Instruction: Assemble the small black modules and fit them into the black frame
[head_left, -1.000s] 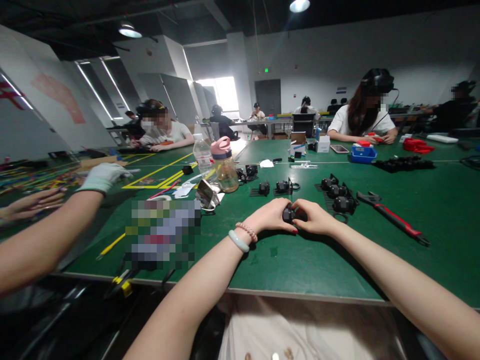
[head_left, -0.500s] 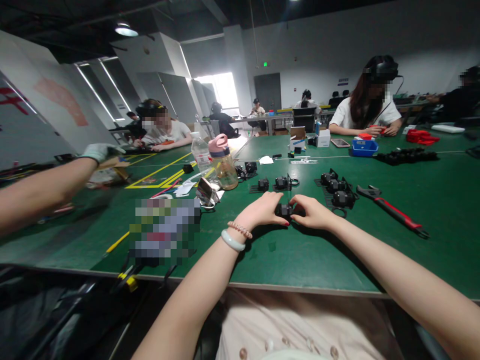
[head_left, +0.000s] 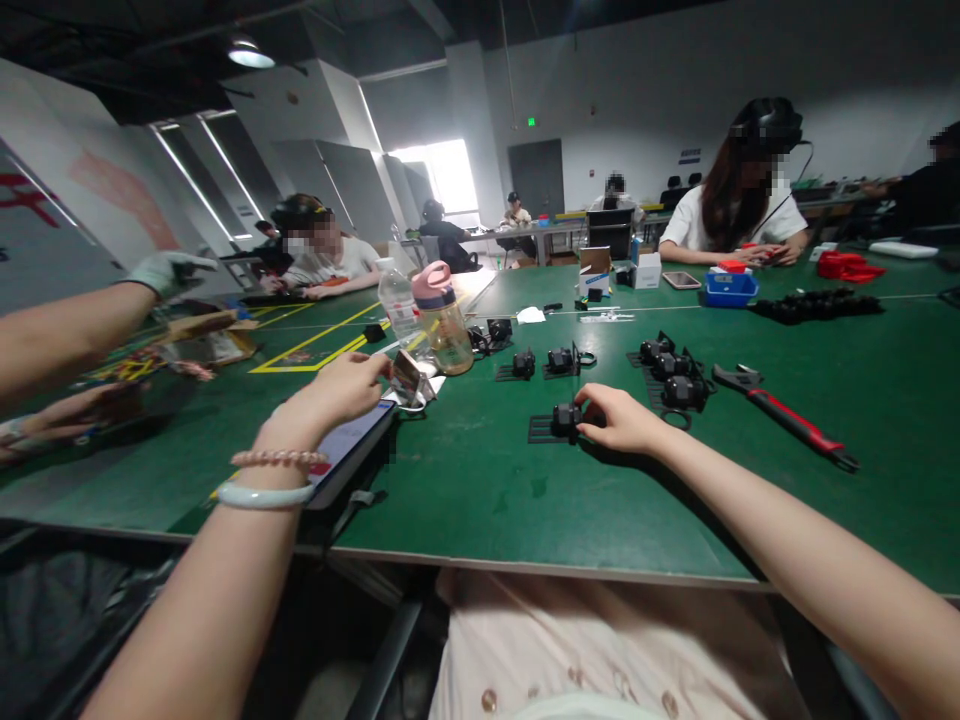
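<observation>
1. A small black assembly is gripped by the right hand, fingers closed around its right end; it rests on the green table, near the middle, on a flat black base plate.
2. The left hand is held well apart from it, to the near left, fingers loosely curled above a tablet; whether the tablet is touched cannot be told.
3. Similar black assemblies are set out farther back: two in a row and a cluster to the right, which are judged finished. The gripped piece appears to be in progress.
4. A red-handled wrench lies untouched at the right.
5. A pink-lidded bottle and a clear water bottle stand at the far left.
6. A gloved hand of a co-worker is raised at the far left.
7. The room is a dim hall where other people are seated at long green tables.
</observation>
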